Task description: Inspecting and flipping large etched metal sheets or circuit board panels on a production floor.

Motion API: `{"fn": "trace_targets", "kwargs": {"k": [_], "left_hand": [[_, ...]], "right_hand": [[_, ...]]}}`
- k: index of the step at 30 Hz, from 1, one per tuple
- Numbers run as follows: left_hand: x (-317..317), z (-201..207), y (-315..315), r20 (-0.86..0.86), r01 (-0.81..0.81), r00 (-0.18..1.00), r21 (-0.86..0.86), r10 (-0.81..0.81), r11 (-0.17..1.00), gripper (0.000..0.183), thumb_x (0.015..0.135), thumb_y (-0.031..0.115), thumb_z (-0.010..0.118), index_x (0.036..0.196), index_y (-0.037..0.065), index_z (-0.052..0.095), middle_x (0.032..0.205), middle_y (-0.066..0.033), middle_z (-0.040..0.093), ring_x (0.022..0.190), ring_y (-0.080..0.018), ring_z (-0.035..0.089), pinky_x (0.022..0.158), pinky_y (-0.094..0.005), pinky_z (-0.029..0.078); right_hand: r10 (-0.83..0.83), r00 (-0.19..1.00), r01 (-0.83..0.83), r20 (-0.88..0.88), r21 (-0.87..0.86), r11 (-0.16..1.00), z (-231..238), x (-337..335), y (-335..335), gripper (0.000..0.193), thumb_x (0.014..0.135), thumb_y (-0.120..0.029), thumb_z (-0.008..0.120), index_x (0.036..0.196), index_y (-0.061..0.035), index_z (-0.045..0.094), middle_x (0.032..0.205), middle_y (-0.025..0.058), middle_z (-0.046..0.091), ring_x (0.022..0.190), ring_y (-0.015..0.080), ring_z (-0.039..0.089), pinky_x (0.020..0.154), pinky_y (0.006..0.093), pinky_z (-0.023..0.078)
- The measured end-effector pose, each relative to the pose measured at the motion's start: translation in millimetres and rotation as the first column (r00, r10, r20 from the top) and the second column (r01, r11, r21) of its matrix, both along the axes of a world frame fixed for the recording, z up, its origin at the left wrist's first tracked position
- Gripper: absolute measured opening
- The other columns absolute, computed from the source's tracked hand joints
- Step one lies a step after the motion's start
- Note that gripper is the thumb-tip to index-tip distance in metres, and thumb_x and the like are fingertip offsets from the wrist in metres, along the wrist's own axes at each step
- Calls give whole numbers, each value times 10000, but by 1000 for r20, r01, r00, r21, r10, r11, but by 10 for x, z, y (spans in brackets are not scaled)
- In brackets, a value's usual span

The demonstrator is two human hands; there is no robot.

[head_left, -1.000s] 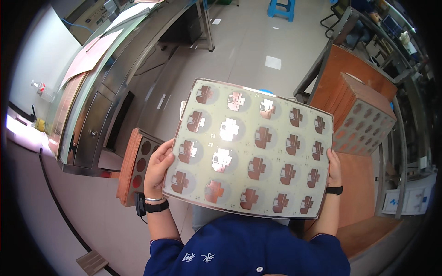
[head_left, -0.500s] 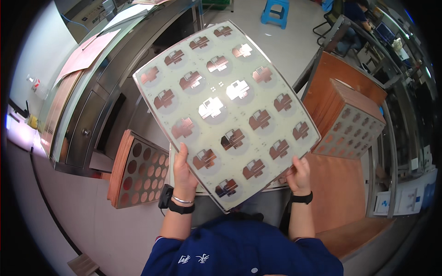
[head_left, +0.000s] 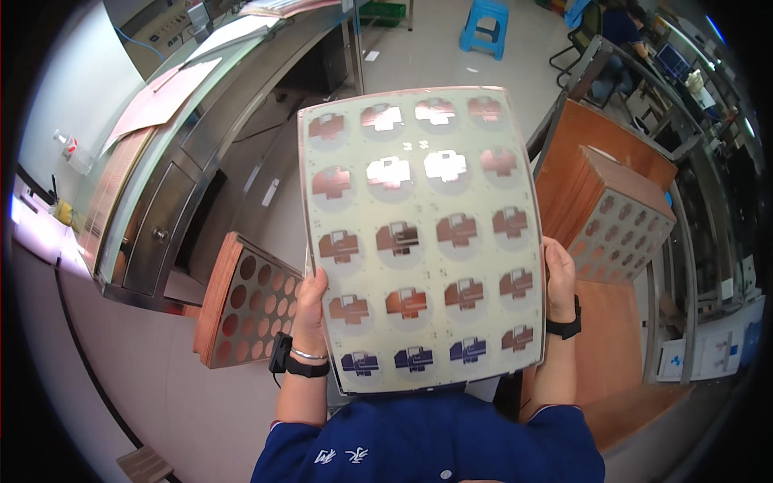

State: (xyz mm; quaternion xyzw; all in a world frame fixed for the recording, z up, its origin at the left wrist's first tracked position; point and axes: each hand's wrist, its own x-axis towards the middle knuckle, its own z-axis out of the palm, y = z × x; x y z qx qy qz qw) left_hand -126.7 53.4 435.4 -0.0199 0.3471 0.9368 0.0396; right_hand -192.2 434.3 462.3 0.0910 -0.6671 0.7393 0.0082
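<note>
A large pale green circuit board panel (head_left: 431, 205) with rows of copper-coloured patterns is held up in front of me, its long sides running nearly straight away from my body. My left hand (head_left: 312, 296) grips its left edge, the thumb lying on the top face. At the right edge my right hand (head_left: 557, 274) holds the panel, with most of its fingers out of sight behind the board. Bright reflections shine on several of the far copper patterns. What lies under the panel is mostly hidden.
To the left, a stack of panels with copper discs (head_left: 254, 306) leans on its side. Another panel stack (head_left: 616, 217) stands on a brown board rack (head_left: 596, 338) at right. A metal-sided, glass-topped bench (head_left: 165, 217), a blue stool (head_left: 485, 30) and a seated person (head_left: 624, 40) are farther off.
Both hands have turned the panel from a slant to nearly straight. Its far edge has dropped and come closer, and my right hand has moved up and right along with its edge.
</note>
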Motion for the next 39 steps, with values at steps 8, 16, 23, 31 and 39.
{"fn": "trace_targets", "kwargs": {"k": [8,16,23,31,39], "left_hand": [[-123,422,31,-184,-246,960,-201,210,948,352,973,283,444,1196,14,482,1061,-86,591,925,-141,592,812,-279,495],[-376,551,55,-521,-526,785,-277,334,804,111,922,125,542,985,33,542,906,-69,602,887,-151,572,839,-327,474],[-499,331,168,-637,-565,704,-237,313,790,174,824,-2,615,987,52,593,1350,-146,391,1280,-251,371,1075,-403,315],[-367,612,377,-193,-355,917,8,350,935,285,942,115,463,1218,44,449,1180,-133,553,1019,-216,603,806,-320,576],[-357,494,274,-155,30,987,2,-29,1000,461,947,373,442,1272,45,449,1200,-126,559,1055,-233,575,918,-383,481]], "right_hand": [[-91,985,71,-149,-136,988,429,-29,-122,326,951,-227,506,1161,22,489,1046,74,607,904,100,583,778,231,481],[-184,897,99,-401,-224,969,432,-131,69,239,952,-121,479,1181,-56,504,1134,77,578,1035,165,565,854,305,493],[-93,933,-99,-347,-496,863,257,-179,-237,279,949,-109,471,1224,-63,483,1236,102,517,1129,179,521,895,329,491],[162,973,-5,163,-689,725,265,-65,-135,327,976,-194,411,1251,-23,461,1228,116,530,1084,177,548,848,301,507],[82,988,8,130,-580,814,-17,-150,-105,305,983,-182,381,1178,30,480,1063,114,607,913,185,615,774,302,522]]}}
